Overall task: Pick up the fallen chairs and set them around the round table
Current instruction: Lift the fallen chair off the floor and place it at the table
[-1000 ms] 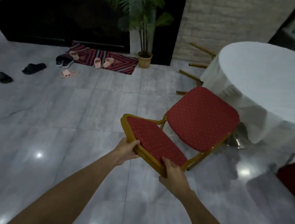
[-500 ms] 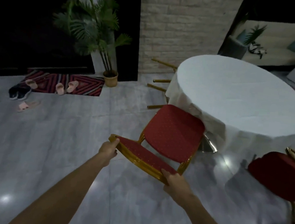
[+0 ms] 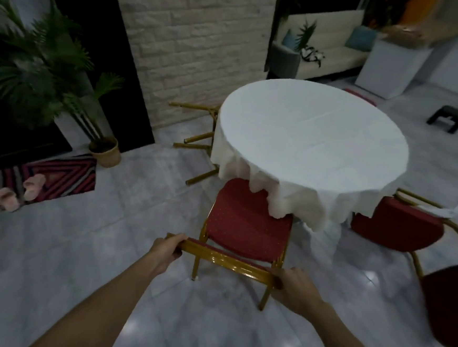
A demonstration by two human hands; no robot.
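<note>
A red-cushioned chair with a gold frame [image 3: 245, 229] stands upright at the near edge of the round table [image 3: 313, 136], which is draped in a white cloth. The cloth's hem overlaps the front of the seat. My left hand [image 3: 165, 249] grips the left end of the chair's top rail and my right hand [image 3: 293, 286] grips the right end. A second red chair [image 3: 399, 227] stands upright at the table's right side. Gold legs of a fallen chair [image 3: 197, 140] stick out behind the table on the left; its seat is hidden.
A potted palm [image 3: 105, 150] stands at the left by a dark doorway, with a striped mat [image 3: 43, 180] and pink slippers [image 3: 9, 197] before it. A brick wall rises behind the table. A small black stool [image 3: 447, 118] sits far right. Grey tile floor lies around me.
The chair went from tilted back in my hands to standing upright, its seat now partly under the tablecloth. My view swung right, bringing in the second chair.
</note>
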